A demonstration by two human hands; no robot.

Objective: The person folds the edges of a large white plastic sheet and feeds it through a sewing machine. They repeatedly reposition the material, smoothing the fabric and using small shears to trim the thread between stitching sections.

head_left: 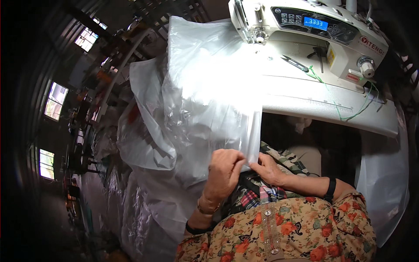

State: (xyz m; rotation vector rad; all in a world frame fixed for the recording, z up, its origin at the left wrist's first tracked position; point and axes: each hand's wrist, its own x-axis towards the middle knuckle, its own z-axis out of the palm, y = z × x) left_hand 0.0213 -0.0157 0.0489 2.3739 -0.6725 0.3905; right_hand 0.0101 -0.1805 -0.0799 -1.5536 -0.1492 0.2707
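Note:
A large translucent white plastic sheet (187, 118) lies over the bed of a white sewing machine (283, 48) and hangs down toward my lap. Along its right side runs a folded edge, which passes up under the bright lamp by the needle area. My left hand (224, 172) is closed at the sheet's near end, fingers bent and pinching the plastic close to the fold. Just to its right, my right hand (268, 169) grips the folded edge between thumb and fingers. Glare washes out the plastic beside the needle.
Thread snips (296, 63) and a green thread (323, 83) lie on the machine bed, right of the needle. A dark T-shaped tool (321, 56) is behind them. More plastic sheeting (152, 205) drapes at the left, and another piece (384, 174) hangs at the far right.

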